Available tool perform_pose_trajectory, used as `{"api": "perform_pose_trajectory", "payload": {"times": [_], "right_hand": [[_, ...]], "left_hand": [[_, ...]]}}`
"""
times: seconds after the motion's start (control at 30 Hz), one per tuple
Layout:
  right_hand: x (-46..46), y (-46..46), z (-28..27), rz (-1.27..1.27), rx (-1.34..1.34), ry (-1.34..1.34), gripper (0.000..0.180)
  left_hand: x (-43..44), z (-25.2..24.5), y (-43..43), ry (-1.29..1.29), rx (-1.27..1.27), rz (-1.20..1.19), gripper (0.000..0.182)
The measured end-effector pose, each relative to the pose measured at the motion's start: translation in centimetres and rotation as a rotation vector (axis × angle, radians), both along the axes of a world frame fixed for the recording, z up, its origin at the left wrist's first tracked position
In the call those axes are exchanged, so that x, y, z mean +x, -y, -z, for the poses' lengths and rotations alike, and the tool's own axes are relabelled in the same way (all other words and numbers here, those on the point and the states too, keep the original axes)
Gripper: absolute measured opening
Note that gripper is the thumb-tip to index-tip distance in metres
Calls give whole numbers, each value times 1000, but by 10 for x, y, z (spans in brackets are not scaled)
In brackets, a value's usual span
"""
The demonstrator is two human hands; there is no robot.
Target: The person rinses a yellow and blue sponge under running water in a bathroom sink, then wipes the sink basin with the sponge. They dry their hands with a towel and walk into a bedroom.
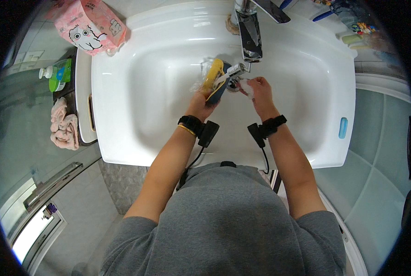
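Note:
Inside the white washbasin (150,103), my left hand (201,105) grips a yellow and dark-blue item (213,74) with yellow edging; its exact kind is unclear. Something clear and shiny, water or plastic film, shows along its left side. My right hand (262,95) pinches a white, wet-looking wad (247,88), tissue or cloth, just right of the item. Above the item is the swivel nozzle (238,70) of the chrome faucet (249,38), with a whitish stream apparently coming from it. Between my hands lies the metal drain (232,86), partly covered.
A pink tissue pack (93,29) stands at the basin's back left corner. Left of the basin are a green pump bottle (58,76) and a pink cloth (64,126). A blue strip (343,128) sits on the right rim. Corded black devices (209,134) are strapped to both wrists.

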State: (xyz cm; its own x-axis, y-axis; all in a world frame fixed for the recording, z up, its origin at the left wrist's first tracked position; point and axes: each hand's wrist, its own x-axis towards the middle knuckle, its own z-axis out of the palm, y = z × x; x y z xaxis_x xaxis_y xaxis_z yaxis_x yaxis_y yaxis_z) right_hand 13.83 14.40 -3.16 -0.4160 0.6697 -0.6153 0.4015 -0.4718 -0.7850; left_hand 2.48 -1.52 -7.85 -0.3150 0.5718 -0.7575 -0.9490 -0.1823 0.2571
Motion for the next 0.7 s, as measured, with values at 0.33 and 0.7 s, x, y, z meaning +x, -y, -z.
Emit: {"api": "perform_pose_trajectory", "payload": {"times": [0.33,0.7], "right_hand": [[-44,60,3,-247,570,-384,38],[-33,25,29,-301,577,160,30]], "left_hand": [[3,3,-10,397,325,202,24],[-9,-44,5,100,205,334,43]]}}
